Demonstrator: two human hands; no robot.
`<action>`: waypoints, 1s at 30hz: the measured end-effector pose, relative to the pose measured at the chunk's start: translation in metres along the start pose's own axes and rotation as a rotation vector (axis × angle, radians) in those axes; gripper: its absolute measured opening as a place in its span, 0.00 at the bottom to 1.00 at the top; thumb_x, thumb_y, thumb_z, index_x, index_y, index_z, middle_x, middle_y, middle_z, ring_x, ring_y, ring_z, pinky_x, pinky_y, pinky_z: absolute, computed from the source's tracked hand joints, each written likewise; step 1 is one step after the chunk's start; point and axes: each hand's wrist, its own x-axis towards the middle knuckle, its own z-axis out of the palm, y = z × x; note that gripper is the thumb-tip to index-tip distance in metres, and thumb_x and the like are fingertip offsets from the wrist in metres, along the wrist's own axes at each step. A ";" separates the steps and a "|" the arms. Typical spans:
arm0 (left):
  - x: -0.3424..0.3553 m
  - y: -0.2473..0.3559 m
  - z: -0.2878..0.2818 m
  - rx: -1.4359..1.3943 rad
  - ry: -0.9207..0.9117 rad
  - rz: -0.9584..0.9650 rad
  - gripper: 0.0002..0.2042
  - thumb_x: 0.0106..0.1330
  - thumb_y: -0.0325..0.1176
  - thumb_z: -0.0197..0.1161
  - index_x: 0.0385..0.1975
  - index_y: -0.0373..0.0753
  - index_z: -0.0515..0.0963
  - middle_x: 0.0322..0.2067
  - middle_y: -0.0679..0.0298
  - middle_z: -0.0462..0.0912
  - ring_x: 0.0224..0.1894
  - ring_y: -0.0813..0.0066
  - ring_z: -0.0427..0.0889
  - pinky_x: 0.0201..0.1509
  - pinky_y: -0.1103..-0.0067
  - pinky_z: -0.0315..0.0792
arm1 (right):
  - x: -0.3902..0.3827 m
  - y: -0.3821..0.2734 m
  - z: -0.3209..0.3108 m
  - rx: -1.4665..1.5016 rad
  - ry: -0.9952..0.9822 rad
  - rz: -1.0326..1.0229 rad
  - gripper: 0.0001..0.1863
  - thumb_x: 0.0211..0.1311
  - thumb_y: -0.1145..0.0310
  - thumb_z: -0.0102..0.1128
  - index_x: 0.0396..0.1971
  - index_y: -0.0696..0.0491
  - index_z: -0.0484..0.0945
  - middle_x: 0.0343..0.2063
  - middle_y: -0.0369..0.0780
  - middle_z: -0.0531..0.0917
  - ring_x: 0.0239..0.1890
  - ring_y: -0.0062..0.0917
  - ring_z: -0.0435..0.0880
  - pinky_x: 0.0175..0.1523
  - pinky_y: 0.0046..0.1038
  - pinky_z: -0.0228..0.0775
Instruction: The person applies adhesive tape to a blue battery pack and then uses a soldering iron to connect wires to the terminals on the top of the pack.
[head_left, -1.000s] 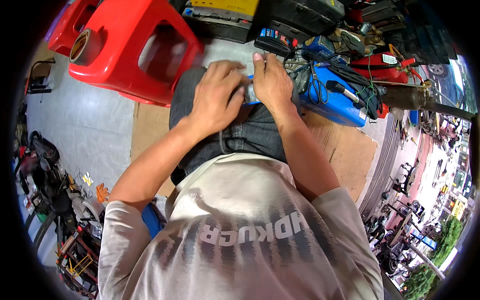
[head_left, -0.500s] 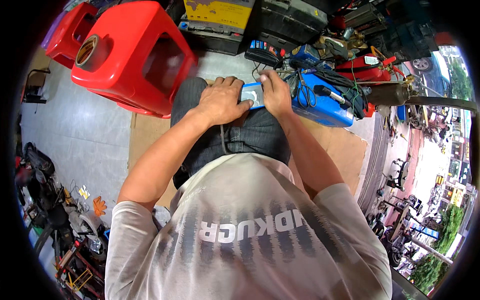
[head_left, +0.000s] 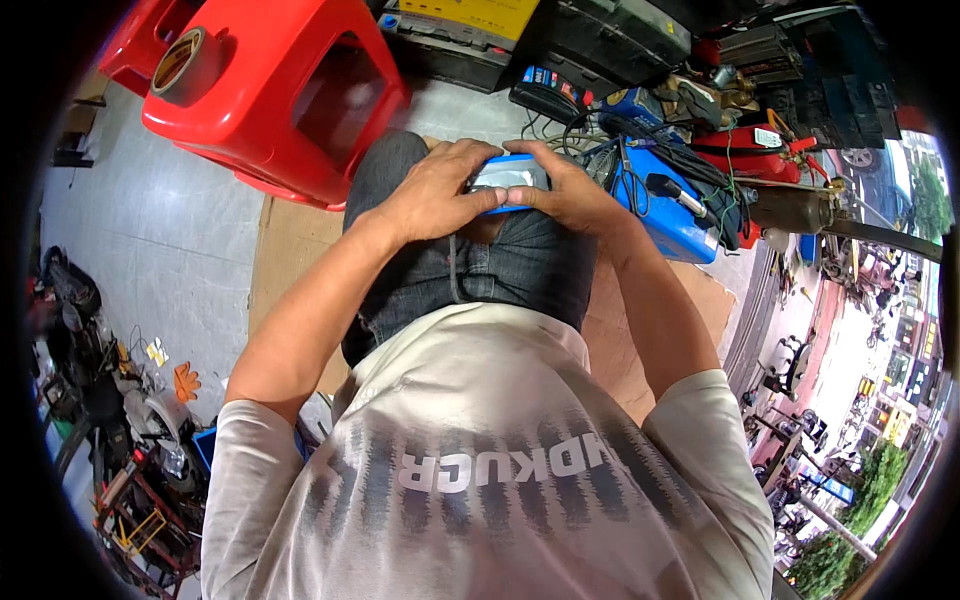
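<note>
A small flat rectangular thing with a blue edge and a shiny grey face (head_left: 527, 174) is held above my lap; its exact kind does not show. My left hand (head_left: 436, 194) grips its left side, fingers over the far edge and thumb on the near edge. From the right, my right hand (head_left: 572, 190) closes on the same thing, thumb along the near edge and fingers round the far side. Both thumb tips meet at the middle of the near edge. Beneath are my knees in dark jeans (head_left: 500, 265).
Ahead on the left stands a big red plastic stool (head_left: 275, 110) with a tape roll (head_left: 187, 66) on it. A blue box (head_left: 665, 215) with cables and scissors (head_left: 630, 180) sits right of my knees. Batteries (head_left: 450, 45) line the back. An orange glove (head_left: 186, 382) lies on the left floor.
My right hand has come down and inward, its thumb now on the blue-edged thing's near edge. That thing has shifted slightly right and turned more level. The whole view has shifted a little.
</note>
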 end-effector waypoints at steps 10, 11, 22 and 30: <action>0.001 0.002 -0.006 0.084 -0.035 0.080 0.28 0.78 0.39 0.69 0.73 0.32 0.76 0.71 0.45 0.79 0.74 0.42 0.73 0.81 0.57 0.68 | 0.033 -0.032 -0.025 -0.570 -0.303 0.015 0.47 0.66 0.38 0.78 0.72 0.58 0.74 0.65 0.57 0.83 0.71 0.54 0.81 0.73 0.48 0.73; 0.001 0.004 -0.006 0.089 -0.022 0.078 0.28 0.79 0.39 0.68 0.74 0.32 0.76 0.71 0.45 0.78 0.74 0.42 0.73 0.81 0.57 0.68 | 0.031 -0.035 -0.025 -0.603 -0.314 0.016 0.47 0.68 0.40 0.78 0.73 0.59 0.73 0.67 0.58 0.80 0.73 0.55 0.79 0.74 0.48 0.73; 0.000 -0.004 -0.002 0.072 -0.013 0.070 0.30 0.79 0.42 0.68 0.75 0.32 0.75 0.73 0.45 0.76 0.77 0.43 0.70 0.83 0.57 0.65 | 0.034 -0.020 -0.035 -0.462 -0.354 -0.119 0.50 0.62 0.44 0.82 0.76 0.59 0.71 0.69 0.57 0.80 0.73 0.53 0.79 0.77 0.44 0.71; 0.000 -0.004 -0.003 0.045 -0.020 0.060 0.30 0.79 0.40 0.68 0.76 0.34 0.73 0.75 0.46 0.75 0.78 0.42 0.70 0.84 0.57 0.63 | 0.043 -0.024 -0.033 -0.414 -0.351 -0.008 0.47 0.62 0.41 0.82 0.71 0.57 0.78 0.63 0.53 0.86 0.68 0.44 0.84 0.72 0.39 0.73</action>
